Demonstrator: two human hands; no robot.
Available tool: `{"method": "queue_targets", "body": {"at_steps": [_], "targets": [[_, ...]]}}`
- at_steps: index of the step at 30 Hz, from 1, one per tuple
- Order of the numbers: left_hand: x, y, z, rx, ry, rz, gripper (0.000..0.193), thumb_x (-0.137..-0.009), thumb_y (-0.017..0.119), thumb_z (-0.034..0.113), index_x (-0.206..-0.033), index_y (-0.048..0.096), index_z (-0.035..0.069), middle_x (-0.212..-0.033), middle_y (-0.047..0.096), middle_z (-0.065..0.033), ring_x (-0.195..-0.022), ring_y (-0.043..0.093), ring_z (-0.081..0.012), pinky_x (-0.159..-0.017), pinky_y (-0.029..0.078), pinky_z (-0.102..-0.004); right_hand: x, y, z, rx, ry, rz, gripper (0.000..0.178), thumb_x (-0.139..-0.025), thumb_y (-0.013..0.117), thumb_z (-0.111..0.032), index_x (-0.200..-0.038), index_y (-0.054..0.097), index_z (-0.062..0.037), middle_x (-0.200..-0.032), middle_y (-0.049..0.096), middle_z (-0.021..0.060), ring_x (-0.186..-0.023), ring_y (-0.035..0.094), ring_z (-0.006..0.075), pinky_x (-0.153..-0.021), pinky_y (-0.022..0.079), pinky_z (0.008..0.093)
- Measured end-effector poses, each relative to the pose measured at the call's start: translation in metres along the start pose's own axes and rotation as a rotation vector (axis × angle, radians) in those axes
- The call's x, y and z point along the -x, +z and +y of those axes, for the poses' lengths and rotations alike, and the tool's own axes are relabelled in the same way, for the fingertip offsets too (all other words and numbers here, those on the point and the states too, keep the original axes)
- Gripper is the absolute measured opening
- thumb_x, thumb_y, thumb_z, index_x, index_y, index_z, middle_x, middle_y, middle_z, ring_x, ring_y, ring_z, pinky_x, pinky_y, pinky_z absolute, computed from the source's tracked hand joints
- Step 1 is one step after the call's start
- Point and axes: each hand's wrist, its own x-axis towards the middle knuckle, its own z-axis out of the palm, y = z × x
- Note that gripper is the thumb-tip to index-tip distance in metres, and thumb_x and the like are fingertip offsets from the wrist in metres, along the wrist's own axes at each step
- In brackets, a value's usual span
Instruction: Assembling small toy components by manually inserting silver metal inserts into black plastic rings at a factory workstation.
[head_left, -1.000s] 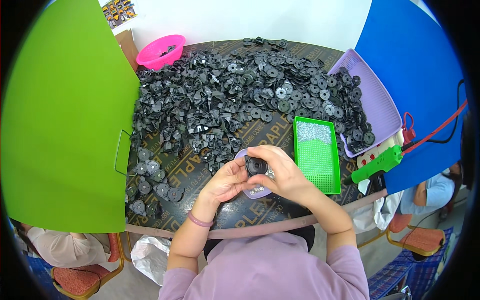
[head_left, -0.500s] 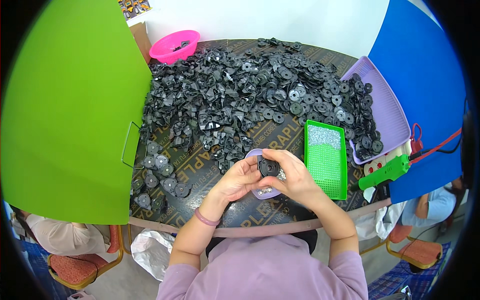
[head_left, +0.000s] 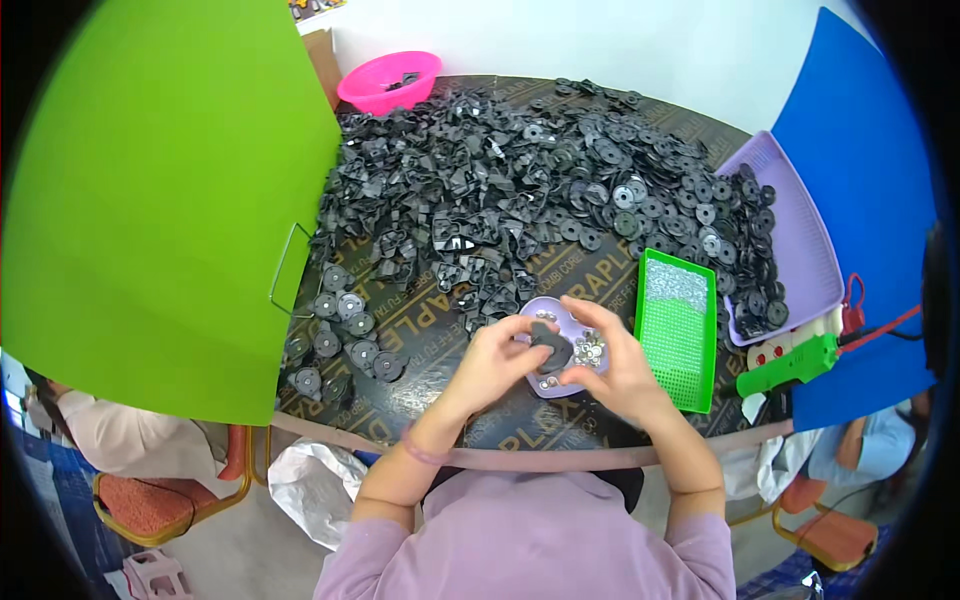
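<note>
My left hand (head_left: 497, 365) pinches a black round plastic part (head_left: 551, 350) between thumb and fingers, tilted above a small lilac dish (head_left: 553, 388). Just right of that part, my right hand (head_left: 627, 372) is open, its thumb and fingers spread apart and not gripping it. Small shiny metal pieces (head_left: 590, 349) lie in the dish's compartments, partly hidden by my hands. Several similar round black pieces (head_left: 364, 353) rest in a loose group on the table left of my left hand.
A large heap of black plastic parts (head_left: 450, 180) covers the table's far half. A green tray (head_left: 706, 345) with tiny silvery pieces stands to the right, near a purple basket (head_left: 800, 230) and a green power screwdriver (head_left: 790, 367). Behind the heap sits a pink bowl (head_left: 390, 95). Green (head_left: 170, 220) and blue (head_left: 860, 230) panels flank the table.
My right hand has let go of the round part and spread its fingers to the right. My left hand has tilted the part, and more of the lilac dish shows. The whole view has shifted slightly.
</note>
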Motion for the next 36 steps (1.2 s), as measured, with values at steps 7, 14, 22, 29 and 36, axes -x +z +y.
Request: {"method": "queue_targets", "body": {"at_steps": [7, 14, 22, 29, 36], "targets": [[0.111, -0.042, 0.013, -0.721, 0.016, 0.58, 0.043, -0.076, 0.066, -0.001, -0.116, 0.052, 0.002, -0.089, 0.06, -0.0086, -0.075, 0.059, -0.0125, -0.067, 0.049, -0.0263, 0.03, -0.013, 0.029, -0.011, 0.019, 0.166, 0.06, -0.072, 0.07, -0.004, -0.124, 0.041, -0.0023, -0.12, 0.05, 0.0149, -0.108, 0.052, 0.0264, -0.084, 0.048, 0.0358], [0.138, -0.071, -0.021, -1.179, 0.015, 0.995, 0.036, -0.075, 0.066, 0.0, -0.108, 0.051, 0.002, -0.092, 0.057, -0.0121, -0.074, 0.058, -0.0214, -0.067, 0.047, -0.0308, 0.015, -0.003, 0.028, 0.404, -0.047, -0.192, 0.044, -0.069, 0.071, -0.008, -0.109, 0.055, -0.0007, -0.11, 0.055, 0.014, -0.1, 0.051, 0.0317, -0.091, 0.04, 0.0382], [0.109, -0.075, 0.011, -1.496, 0.229, 0.969, 0.031, -0.073, 0.067, 0.004, -0.101, 0.052, 0.004, -0.094, 0.053, -0.0118, -0.09, 0.054, -0.0289, -0.077, 0.044, -0.0357, 0.002, 0.019, 0.051, 0.518, -0.011, -0.468, 0.02, -0.072, 0.062, -0.005, -0.092, 0.059, 0.0007, -0.098, 0.056, 0.0161, -0.095, 0.055, 0.0316, -0.082, 0.045, 0.0395], [0.008, -0.164, 0.047, -1.498, 0.244, 0.673, 0.03, -0.076, 0.067, 0.011, -0.102, 0.053, 0.003, -0.097, 0.056, -0.0149, -0.092, 0.056, -0.0332, -0.078, 0.046, -0.0387, -0.005, 0.017, 0.044, 0.543, -0.002, -0.37, 0.013, -0.072, 0.055, 0.0, -0.084, 0.058, 0.0039, -0.087, 0.058, 0.0182, -0.087, 0.059, 0.033, -0.076, 0.049, 0.0402], [-0.056, -0.199, 0.045, -1.596, -0.138, 0.678, 0.032, -0.073, 0.069, 0.02, -0.1, 0.061, 0.005, -0.09, 0.065, -0.0189, -0.087, 0.062, -0.0351, -0.075, 0.05, -0.0436, 0.003, 0.015, 0.047, 0.59, 0.081, -0.376, 0.01, -0.072, 0.052, 0.001, -0.079, 0.059, 0.0027, -0.087, 0.061, 0.0205, -0.088, 0.06, 0.0333, -0.078, 0.048, 0.0403]]}}
